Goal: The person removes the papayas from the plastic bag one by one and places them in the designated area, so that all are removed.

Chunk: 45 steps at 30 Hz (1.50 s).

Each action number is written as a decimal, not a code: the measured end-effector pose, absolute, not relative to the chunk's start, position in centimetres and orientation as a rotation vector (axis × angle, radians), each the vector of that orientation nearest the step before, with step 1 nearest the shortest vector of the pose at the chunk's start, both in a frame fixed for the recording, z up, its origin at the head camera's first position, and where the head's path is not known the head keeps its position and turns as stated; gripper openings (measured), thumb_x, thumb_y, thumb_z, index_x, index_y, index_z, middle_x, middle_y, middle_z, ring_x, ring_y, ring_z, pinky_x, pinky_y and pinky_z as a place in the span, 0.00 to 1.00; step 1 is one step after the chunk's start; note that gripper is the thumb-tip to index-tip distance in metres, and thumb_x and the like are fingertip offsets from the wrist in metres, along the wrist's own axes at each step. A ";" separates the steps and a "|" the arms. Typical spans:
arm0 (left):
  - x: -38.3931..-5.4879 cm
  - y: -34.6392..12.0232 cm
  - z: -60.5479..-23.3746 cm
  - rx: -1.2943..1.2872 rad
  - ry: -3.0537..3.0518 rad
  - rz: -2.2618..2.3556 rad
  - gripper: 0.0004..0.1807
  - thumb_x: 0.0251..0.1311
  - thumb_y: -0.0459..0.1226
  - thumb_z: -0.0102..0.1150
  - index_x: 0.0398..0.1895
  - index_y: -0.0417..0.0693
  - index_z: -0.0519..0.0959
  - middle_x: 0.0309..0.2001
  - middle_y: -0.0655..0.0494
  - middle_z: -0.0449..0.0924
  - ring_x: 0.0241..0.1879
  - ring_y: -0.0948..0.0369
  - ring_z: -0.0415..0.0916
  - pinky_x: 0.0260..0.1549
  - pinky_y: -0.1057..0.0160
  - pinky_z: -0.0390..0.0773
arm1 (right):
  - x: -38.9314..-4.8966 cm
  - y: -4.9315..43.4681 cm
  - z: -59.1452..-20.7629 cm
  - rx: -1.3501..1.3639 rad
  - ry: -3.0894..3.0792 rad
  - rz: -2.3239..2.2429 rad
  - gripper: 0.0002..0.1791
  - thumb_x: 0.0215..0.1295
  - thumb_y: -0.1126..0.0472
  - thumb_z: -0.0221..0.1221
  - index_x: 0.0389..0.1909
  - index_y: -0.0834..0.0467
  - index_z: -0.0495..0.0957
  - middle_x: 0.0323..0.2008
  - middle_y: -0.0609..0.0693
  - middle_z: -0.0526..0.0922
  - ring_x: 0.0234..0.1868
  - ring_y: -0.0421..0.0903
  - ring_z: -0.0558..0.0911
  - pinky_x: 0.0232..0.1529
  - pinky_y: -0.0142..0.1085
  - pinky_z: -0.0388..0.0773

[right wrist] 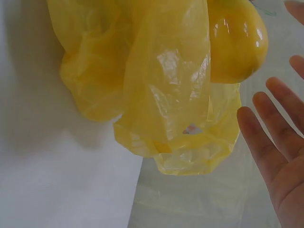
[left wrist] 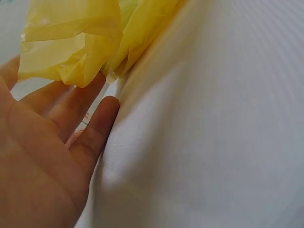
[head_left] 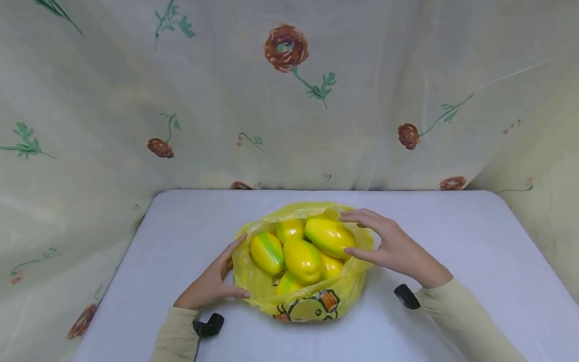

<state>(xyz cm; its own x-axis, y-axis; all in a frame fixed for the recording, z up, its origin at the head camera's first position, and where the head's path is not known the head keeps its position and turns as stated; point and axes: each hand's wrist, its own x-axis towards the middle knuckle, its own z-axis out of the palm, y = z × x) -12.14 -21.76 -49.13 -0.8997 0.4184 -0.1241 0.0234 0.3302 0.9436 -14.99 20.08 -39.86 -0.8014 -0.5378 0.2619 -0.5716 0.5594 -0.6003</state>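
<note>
A yellow plastic bag (head_left: 258, 292) with a printed cartoon on its front stands open-mouthed on the table. Inside lie several glossy yellow fruits with green streaks, mango-like in shape; the largest mango-like fruit (head_left: 330, 236) is at the upper right. My left hand (head_left: 212, 281) is at the bag's left rim, its fingers extended against the plastic, as the left wrist view also shows for the bag (left wrist: 71, 38). Over the bag's right side, my right hand (head_left: 391, 246) has thumb and fingers spread near the large fruit. In the right wrist view, the fingers (right wrist: 261, 147) stand apart from the bag.
A white-covered table (head_left: 190, 216) carries the bag near its middle. Behind it and at the sides hangs a pale curtain (head_left: 217, 90) with flower prints. A black wrist device (head_left: 209, 325) is on the left wrist, another black device (head_left: 407, 296) on the right.
</note>
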 end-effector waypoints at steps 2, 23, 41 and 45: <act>-12.2 -21.7 -49.1 0.404 2.262 1.597 0.68 0.45 0.42 0.84 0.83 0.77 0.46 0.86 0.55 0.37 0.85 0.48 0.35 0.81 0.39 0.42 | -15.4 19.9 -39.6 0.992 -2.757 1.091 0.34 0.59 0.57 0.75 0.67 0.52 0.76 0.70 0.52 0.76 0.69 0.53 0.76 0.64 0.52 0.81; -12.1 -21.4 -49.0 0.399 2.262 1.576 0.67 0.47 0.42 0.84 0.84 0.69 0.45 0.86 0.49 0.36 0.84 0.43 0.35 0.80 0.36 0.43 | -17.5 18.2 -39.4 1.142 -2.912 1.050 0.32 0.61 0.54 0.73 0.67 0.47 0.78 0.71 0.52 0.76 0.75 0.58 0.71 0.75 0.61 0.66; -12.4 -21.5 -49.1 0.416 2.256 1.586 0.68 0.47 0.41 0.84 0.84 0.70 0.45 0.86 0.50 0.36 0.84 0.44 0.33 0.80 0.38 0.42 | -17.4 18.5 -39.8 1.080 -2.890 1.076 0.31 0.61 0.55 0.74 0.66 0.49 0.79 0.70 0.52 0.77 0.75 0.60 0.70 0.74 0.62 0.68; -12.4 -21.6 -49.1 0.396 2.250 1.580 0.69 0.46 0.40 0.84 0.84 0.71 0.45 0.86 0.52 0.35 0.85 0.47 0.34 0.81 0.40 0.43 | -17.1 18.6 -40.1 1.062 -2.864 1.140 0.32 0.61 0.54 0.74 0.67 0.50 0.79 0.70 0.52 0.77 0.74 0.60 0.71 0.71 0.60 0.72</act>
